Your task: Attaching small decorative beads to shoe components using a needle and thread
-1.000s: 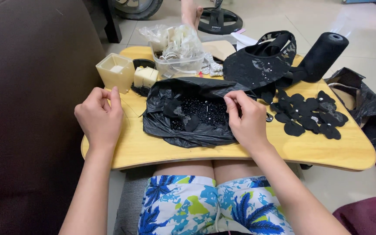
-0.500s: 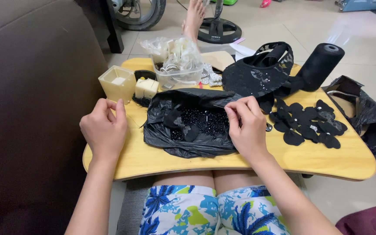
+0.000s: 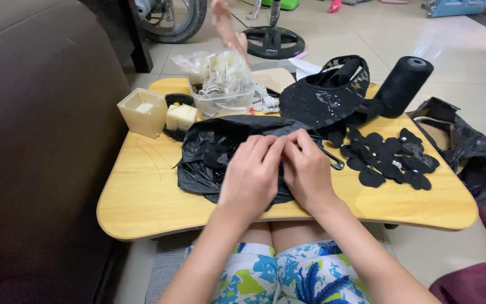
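Since the earlier frames the left hand (image 3: 252, 177) has come in from the 9 o'clock side of the table, and now both hands meet over the bag (image 3: 220, 155), fingertips almost touching. The right hand (image 3: 309, 171) has shifted only a little.

The table (image 3: 142, 197) is a wooden lap tray standing over the person's knees, so the work stays close to the body. A brown sofa (image 3: 35, 141) closes the whole 9 o'clock side, so there is no room to move there. The near edge at 6 o'clock is bare wood, and also the left corner at 8 o'clock; this is the only open room.

The bag is black plastic, spread flat in the centre, probably so that the small beads on it do not roll away. Both hands rest on its near part. The fingers are bent and pressed together, as if pinching something small between them, but what they grasp I cannot tell; it is hidden under the fingertips.

At 1 o'clock lies a black visor (image 3: 324, 98), and beside it, at 2 o'clock, a black spool (image 3: 403, 84) leans close to the far edge. At 3 o'clock black petals (image 3: 389, 160) lie in a group, near the right edge. At 12 o'clock stands a clear tub (image 3: 220, 98) with trimmings, and at 10 o'clock a cream cup (image 3: 142, 112), both within arm's reach but apart from the hands.
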